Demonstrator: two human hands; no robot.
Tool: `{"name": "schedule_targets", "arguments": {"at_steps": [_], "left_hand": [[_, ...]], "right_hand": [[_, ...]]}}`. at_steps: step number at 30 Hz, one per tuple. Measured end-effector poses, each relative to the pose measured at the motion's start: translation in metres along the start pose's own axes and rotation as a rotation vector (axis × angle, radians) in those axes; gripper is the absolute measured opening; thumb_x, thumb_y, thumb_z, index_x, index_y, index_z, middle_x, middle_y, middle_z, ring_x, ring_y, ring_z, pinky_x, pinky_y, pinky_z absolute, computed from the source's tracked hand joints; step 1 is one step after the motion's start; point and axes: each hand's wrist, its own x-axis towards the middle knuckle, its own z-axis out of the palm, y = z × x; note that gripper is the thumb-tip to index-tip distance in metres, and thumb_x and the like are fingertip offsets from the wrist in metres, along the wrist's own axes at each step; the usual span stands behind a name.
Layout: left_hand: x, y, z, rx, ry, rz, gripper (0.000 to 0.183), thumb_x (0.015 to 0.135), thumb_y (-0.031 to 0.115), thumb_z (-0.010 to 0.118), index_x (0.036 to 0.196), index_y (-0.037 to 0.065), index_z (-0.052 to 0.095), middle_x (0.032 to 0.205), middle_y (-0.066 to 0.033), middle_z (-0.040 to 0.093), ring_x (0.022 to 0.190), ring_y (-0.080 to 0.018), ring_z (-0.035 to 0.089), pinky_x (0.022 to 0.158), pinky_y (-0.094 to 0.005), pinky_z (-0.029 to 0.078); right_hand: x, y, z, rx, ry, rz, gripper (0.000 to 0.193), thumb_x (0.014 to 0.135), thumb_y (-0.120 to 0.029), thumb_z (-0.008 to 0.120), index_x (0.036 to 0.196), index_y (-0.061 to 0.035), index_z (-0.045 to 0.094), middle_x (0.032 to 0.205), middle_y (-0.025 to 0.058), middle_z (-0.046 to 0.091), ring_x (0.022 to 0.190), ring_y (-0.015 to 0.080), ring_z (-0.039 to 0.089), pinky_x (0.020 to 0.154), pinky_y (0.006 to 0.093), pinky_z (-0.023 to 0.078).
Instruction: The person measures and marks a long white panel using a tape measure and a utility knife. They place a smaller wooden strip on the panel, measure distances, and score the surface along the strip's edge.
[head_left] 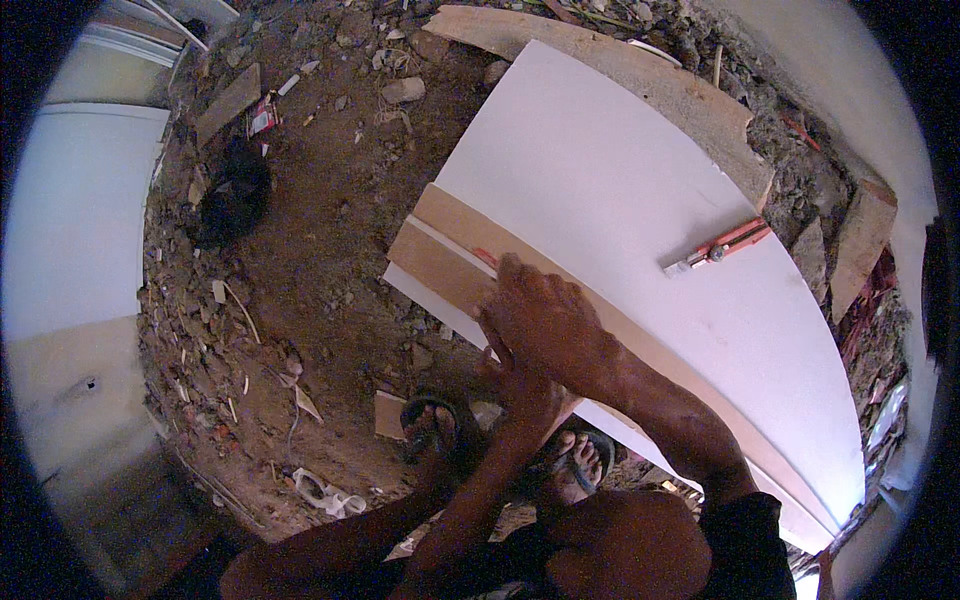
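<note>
A large white panel (590,150) lies slanted in front of me, with a long brown strip (440,262) along its near side and a thin pale line running down the strip. My right hand (545,315) presses on the strip with its fingers curled. By its fingertips shows a small red thing (485,257); whether the hand grips it I cannot make out. Just below, at the panel's near edge, is my left hand (525,390), its fingers partly hidden under the right one. An orange utility knife (722,247) rests on the panel, its blade end toward the left.
Rubble and dirt (330,220) cover the ground. A rough wooden board (600,45) lies beyond the panel, and a wood block (862,245) leans at the right. My sandalled feet (578,462) are close to the panel's near edge. A pale door (90,210) stands left.
</note>
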Motion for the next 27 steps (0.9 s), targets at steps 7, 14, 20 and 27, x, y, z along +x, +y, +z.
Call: {"name": "schedule_targets", "arguments": {"at_steps": [7,14,20,27], "left_hand": [[-0.002,-0.001,0.002,0.002,0.001,-0.005,0.108,0.066,0.071,0.068,0.145,0.005,0.036,0.153,-0.0212,0.030,0.140,-0.0432,0.025,0.110,-0.0617,0.020],[-0.004,-0.001,0.006,0.005,-0.017,-0.002,0.104,0.070,0.071,0.065,0.146,0.005,0.036,0.153,-0.0202,0.030,0.140,-0.0416,0.025,0.110,-0.0615,0.019],[-0.004,0.001,0.013,0.012,-0.043,0.022,0.101,0.073,0.070,0.063,0.146,0.005,0.035,0.154,-0.0193,0.030,0.140,-0.0402,0.025,0.111,-0.0612,0.018],[-0.004,-0.004,0.028,-0.025,-0.164,0.085,0.098,0.077,0.069,0.060,0.147,0.005,0.035,0.154,-0.0183,0.031,0.140,-0.0386,0.025,0.112,-0.0610,0.017]], "right_hand": [[0.053,0.000,0.044,0.005,-0.004,0.019,0.036,0.087,-0.011,0.055,0.117,0.0077,0.049,0.096,0.0278,0.064,0.093,0.0403,0.067,0.082,0.0552,0.053],[0.063,0.003,0.066,-0.038,0.109,-0.046,0.033,0.088,-0.011,0.052,0.115,0.0075,0.052,0.094,0.0245,0.066,0.079,0.0393,0.069,0.065,0.0502,0.057],[0.063,-0.003,0.072,-0.217,0.116,-0.018,0.031,0.088,-0.011,0.053,0.112,0.0081,0.053,0.088,0.0222,0.067,0.077,0.0356,0.071,0.064,0.0471,0.059],[0.056,-0.005,0.063,-0.226,0.181,-0.054,0.028,0.089,-0.011,0.052,0.111,0.0073,0.053,0.090,0.0209,0.067,0.076,0.0346,0.071,0.063,0.0464,0.059]]}}
